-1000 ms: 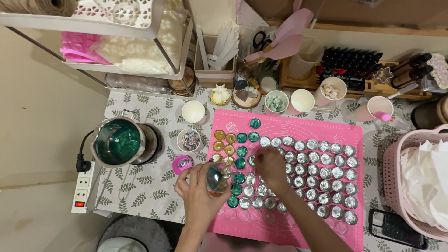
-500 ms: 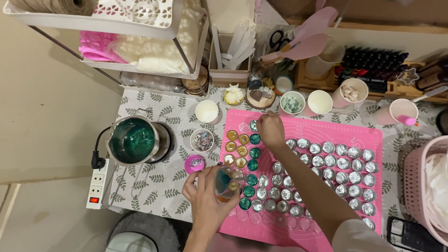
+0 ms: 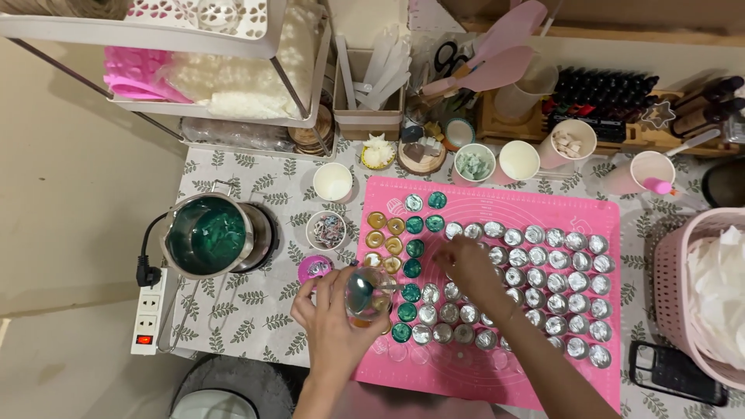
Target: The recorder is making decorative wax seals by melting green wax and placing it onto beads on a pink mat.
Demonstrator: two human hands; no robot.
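Small glass cup (image 3: 365, 293) in left hand (image 3: 330, 322), right hand (image 3: 466, 268) on silver tins (image 3: 535, 271).

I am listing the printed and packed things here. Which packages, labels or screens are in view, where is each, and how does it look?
Phone: lower right on the tablecloth, beside the pink basket; flat, black, its screen dark.
Plastic bag: on the white rack, upper left; clear, holding white flakes.
Power strip: left table edge; white, with a red switch.
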